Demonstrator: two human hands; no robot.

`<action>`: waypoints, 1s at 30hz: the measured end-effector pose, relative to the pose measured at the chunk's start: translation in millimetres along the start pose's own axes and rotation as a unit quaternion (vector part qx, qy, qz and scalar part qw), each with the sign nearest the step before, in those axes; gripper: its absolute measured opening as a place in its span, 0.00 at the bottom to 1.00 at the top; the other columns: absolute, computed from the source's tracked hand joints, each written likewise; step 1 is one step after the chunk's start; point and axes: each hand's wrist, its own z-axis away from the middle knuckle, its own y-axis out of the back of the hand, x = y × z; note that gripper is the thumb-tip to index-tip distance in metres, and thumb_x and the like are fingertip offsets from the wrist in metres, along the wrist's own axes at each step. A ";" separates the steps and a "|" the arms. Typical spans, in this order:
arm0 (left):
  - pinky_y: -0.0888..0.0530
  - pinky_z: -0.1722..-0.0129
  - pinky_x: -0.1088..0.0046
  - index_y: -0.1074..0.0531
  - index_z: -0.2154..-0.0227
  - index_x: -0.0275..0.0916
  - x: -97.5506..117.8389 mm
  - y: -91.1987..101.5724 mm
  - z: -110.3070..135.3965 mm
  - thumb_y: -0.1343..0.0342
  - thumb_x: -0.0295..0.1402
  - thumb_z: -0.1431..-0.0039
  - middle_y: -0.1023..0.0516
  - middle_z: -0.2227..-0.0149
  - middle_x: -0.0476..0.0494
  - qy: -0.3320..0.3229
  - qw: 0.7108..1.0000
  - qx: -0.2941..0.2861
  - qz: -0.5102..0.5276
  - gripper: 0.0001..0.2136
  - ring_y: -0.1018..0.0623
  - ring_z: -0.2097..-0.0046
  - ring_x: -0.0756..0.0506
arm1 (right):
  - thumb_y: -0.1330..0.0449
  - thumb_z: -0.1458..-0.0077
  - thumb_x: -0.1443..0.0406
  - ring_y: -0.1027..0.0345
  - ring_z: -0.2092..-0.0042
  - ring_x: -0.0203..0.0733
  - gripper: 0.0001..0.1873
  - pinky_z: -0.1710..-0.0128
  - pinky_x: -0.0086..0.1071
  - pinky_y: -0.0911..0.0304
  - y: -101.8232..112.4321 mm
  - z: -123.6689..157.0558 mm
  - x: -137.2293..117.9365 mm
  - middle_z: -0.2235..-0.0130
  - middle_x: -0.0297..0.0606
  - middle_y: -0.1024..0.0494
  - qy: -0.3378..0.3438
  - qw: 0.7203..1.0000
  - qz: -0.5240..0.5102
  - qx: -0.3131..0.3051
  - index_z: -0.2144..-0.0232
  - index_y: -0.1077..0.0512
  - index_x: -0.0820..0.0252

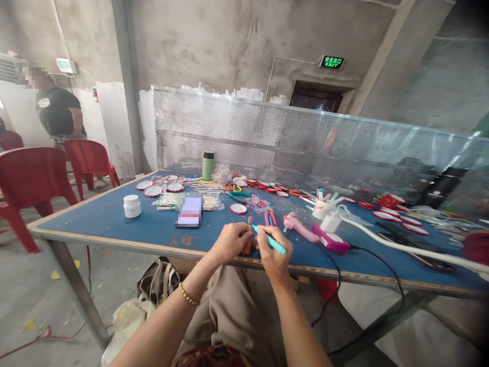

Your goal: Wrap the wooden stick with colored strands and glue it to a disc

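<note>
My right hand grips a teal marker pen like a writing tool, its tip pointing left toward the other hand. My left hand is closed, fingertips pinched near the table's front edge. A small red piece sticks up from its fingers, right by the pen tip; what kind of thing it is I cannot make out. The two hands nearly meet. Just beyond them lie a round white disc with a red rim and several pen-like sticks.
On the blue table stand a white jar, a phone, a green bottle and a cup of markers. A pink handheld fan, a purple device and cables lie right. A perforated metal screen rises behind.
</note>
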 end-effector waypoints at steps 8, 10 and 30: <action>0.32 0.69 0.79 0.34 0.79 0.39 0.1 -0.4 1.0 0.51 0.33 0.40 0.25 0.82 0.52 -0.003 1.000 0.001 -0.007 0.12 0.26 0.77 0.51 | 0.43 0.38 0.64 0.27 0.74 0.36 0.08 0.72 0.28 0.34 -0.6 -0.1 0.0 0.75 0.33 0.22 -0.003 1.000 -0.004 -0.008 0.70 0.28 0.59; 0.32 0.69 0.79 0.34 0.78 0.39 0.1 -0.5 0.8 0.51 0.33 0.40 0.25 0.82 0.52 -0.002 1.000 0.001 -0.011 0.12 0.26 0.77 0.51 | 0.43 0.38 0.64 0.27 0.74 0.37 0.09 0.71 0.28 0.34 -0.3 -0.6 -0.3 0.75 0.33 0.22 0.000 1.000 -0.001 -0.009 0.70 0.28 0.59; 0.31 0.68 0.78 0.31 0.77 0.38 1.2 0.4 0.5 0.52 0.32 0.40 0.25 0.82 0.52 0.001 1.000 -0.004 -0.015 0.11 0.26 0.76 0.51 | 0.43 0.38 0.63 0.27 0.74 0.37 0.09 0.71 0.30 0.32 0.4 -0.7 -1.2 0.74 0.34 0.22 -0.019 1.000 -0.007 0.000 0.69 0.27 0.59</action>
